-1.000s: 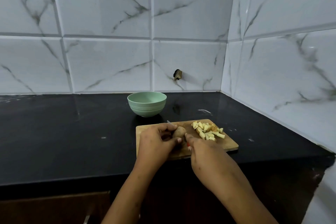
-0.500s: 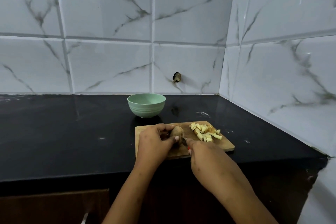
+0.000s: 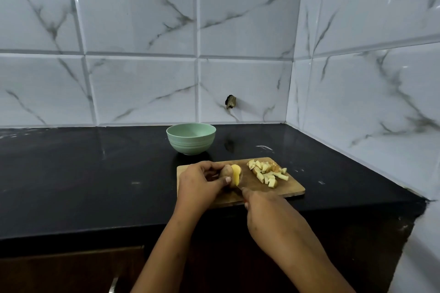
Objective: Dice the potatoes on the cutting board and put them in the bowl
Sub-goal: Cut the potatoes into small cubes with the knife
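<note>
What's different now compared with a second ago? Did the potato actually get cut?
Yes. The knife has cut into the potato, and a yellow slice now leans off its right side; a second ago only brown skin showed. The left hand still holds the potato and the right hand still grips the knife. The diced pieces, cutting board and bowl stayed put.

Your knife (image 3: pixel 238 188) has gone down through potato (image 3: pixel 225 170). Second ago, blade tip showed past far side of your left grip (image 3: pixel 200 181). Now only short bit of blade shows, low at near side, just ahead of your right grip (image 3: pixel 266 209). Potato showed only brown skin before. Now yellow slice (image 3: pixel 236 173) stands parted on its right end, cut face turned right.
</note>
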{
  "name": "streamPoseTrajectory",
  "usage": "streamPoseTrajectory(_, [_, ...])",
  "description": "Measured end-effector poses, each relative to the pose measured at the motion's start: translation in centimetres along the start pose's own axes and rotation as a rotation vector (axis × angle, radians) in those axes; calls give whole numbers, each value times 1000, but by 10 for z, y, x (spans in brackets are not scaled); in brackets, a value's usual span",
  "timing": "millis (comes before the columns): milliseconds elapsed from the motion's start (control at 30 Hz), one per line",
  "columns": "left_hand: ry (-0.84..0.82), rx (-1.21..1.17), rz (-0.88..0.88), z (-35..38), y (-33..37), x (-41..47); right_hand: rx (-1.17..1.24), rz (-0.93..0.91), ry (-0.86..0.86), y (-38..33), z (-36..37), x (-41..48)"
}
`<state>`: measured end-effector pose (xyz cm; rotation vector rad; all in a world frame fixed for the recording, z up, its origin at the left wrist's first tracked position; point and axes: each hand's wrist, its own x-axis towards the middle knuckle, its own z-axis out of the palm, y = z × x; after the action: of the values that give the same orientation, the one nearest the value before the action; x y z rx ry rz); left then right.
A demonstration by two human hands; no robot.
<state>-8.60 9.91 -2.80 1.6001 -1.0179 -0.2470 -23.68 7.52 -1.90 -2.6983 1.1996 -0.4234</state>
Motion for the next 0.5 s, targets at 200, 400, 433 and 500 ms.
streamPoseTrajectory(200, [14, -31, -41, -1, 0, 0, -35, 15, -23, -3, 0, 20])
streamPoseTrajectory(400, [74, -33, -50, -1, 2, 0, 3, -44, 67, 4, 6, 6])
streamPoseTrajectory(433, [82, -30, -50, -1, 2, 0, 21, -46, 71, 5, 5, 6])
streamPoseTrajectory(500, [102, -29, -55, -1, 1, 0, 72, -50, 70, 10, 4, 3])
